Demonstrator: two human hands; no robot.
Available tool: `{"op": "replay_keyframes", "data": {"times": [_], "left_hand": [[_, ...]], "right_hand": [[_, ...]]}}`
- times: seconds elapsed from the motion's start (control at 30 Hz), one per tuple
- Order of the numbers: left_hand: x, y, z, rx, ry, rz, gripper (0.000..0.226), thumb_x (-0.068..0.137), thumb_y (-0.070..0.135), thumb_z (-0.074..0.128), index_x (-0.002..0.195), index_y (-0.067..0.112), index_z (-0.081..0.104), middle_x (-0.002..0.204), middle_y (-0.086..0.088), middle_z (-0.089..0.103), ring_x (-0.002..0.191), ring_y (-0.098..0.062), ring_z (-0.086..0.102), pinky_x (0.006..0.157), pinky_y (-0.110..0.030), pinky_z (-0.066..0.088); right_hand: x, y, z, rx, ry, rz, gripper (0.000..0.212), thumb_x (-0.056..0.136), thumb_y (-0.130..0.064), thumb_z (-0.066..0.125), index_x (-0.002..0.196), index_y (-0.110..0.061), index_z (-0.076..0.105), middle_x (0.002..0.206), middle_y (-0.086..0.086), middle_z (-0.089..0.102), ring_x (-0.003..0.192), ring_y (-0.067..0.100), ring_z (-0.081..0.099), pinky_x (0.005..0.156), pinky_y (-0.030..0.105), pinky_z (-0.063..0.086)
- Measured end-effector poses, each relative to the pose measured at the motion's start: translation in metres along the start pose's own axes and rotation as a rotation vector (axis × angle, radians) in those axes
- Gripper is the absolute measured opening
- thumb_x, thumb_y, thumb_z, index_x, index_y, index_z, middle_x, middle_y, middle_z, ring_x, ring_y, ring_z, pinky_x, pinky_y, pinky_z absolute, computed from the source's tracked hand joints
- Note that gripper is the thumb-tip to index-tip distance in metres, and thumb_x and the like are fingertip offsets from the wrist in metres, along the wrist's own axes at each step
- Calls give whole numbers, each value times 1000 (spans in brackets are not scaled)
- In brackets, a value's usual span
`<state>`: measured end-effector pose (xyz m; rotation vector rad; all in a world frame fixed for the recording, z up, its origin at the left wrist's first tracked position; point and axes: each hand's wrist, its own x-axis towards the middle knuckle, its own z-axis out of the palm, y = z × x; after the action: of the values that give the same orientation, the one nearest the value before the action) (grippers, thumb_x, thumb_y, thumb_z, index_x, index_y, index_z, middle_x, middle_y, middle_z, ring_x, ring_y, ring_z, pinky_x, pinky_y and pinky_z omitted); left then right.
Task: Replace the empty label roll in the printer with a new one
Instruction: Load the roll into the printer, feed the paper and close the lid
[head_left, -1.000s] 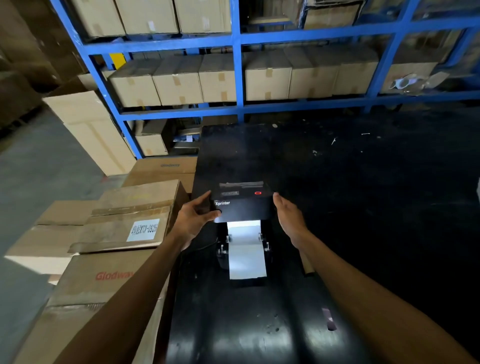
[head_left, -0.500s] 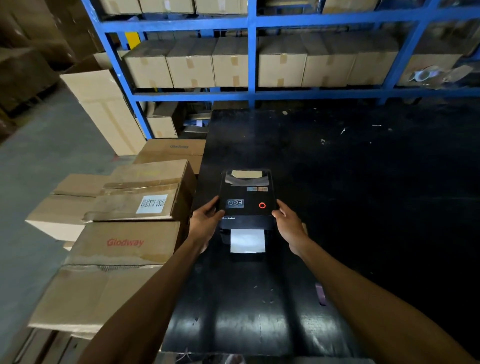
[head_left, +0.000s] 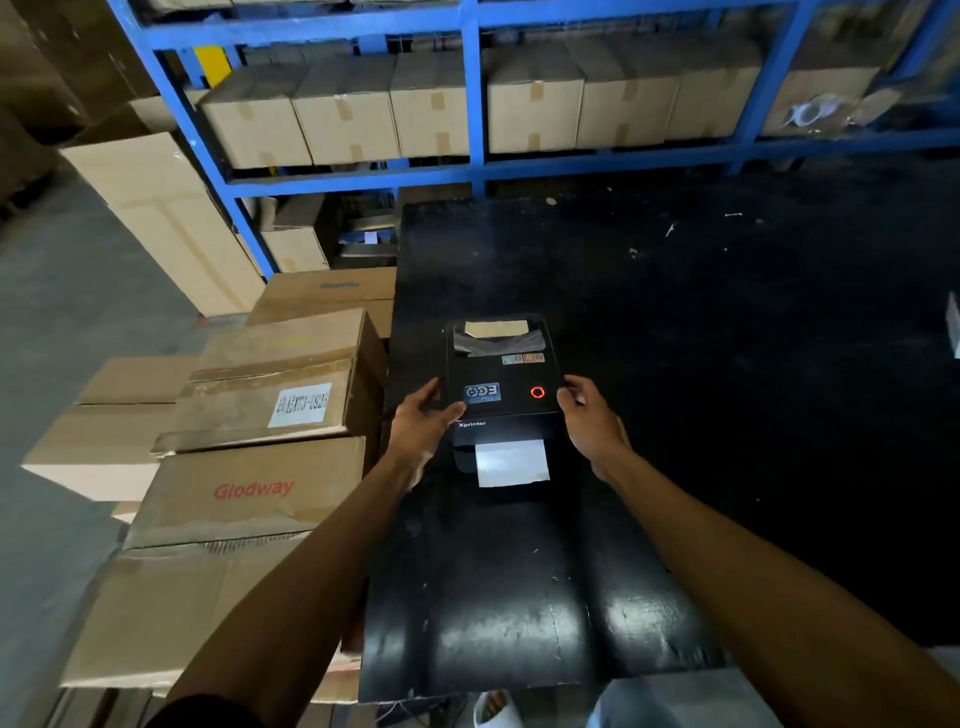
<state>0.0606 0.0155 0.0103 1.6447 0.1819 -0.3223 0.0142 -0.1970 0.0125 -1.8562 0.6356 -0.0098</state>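
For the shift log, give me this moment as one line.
printer: lid down, ring light red | left hand: on left edge | right hand: on right edge | label: sticking out front

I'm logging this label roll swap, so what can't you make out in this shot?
- Head view: roll inside the black label printer, hidden by its closed lid.
- White object, cut off by the right edge.
- Small coloured stickers on the lid, too small to read.
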Motion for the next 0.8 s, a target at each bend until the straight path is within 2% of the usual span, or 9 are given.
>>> {"op": "replay_keyframes", "data": {"times": [0.1,0.13,0.3,0.37,0.53,0.67,0.8], "left_hand": [[0,-4,-1,9,-81,-8,66,94,14,62,152,16,31,140,-9,55,113,-18,57,96,-32,47],[2,-6,-3,21,-104,-3,66,96,16,60,153,16,29,142,-10,53,117,-19,56,99,-33,46],[1,-21,-5,67,-141,22,67,97,17,59,155,19,25,145,-10,52,122,-19,54,107,-39,45],[0,-22,-5,61,-141,26,66,97,19,58,155,21,26,141,-3,52,120,-16,53,100,-36,47],[0,-24,-5,-2,-166,-1,63,99,17,56,153,26,26,134,2,51,116,-17,54,72,-23,51],[1,-28,-5,-5,-188,-2,60,100,16,54,152,26,26,131,3,52,110,-12,57,66,-19,54],[-1,-28,-3,-37,-181,-20,62,100,18,54,153,28,24,137,1,50,121,-19,53,76,-27,53]], "right_hand": [[-1,2,3,28,-16,31,37,103,-33,38,138,-26,41,124,2,56,101,14,47,84,29,39],[0,3,4,37,-26,35,37,102,-34,37,139,-27,40,127,1,56,102,15,48,86,31,41],[2,18,10,1,-81,67,47,102,-43,32,147,-29,32,135,2,53,122,25,51,103,37,41],[4,23,13,33,-117,65,49,100,-47,31,147,-33,32,140,4,53,125,25,51,109,44,39],[13,38,16,75,-120,38,47,96,-53,33,141,-39,36,131,3,60,117,27,58,104,50,45],[11,40,18,99,-112,12,46,100,-48,32,143,-34,36,131,4,60,117,23,58,104,46,46],[13,42,19,112,-111,-2,47,101,-48,30,145,-33,35,133,3,59,118,22,56,105,44,45]]}}
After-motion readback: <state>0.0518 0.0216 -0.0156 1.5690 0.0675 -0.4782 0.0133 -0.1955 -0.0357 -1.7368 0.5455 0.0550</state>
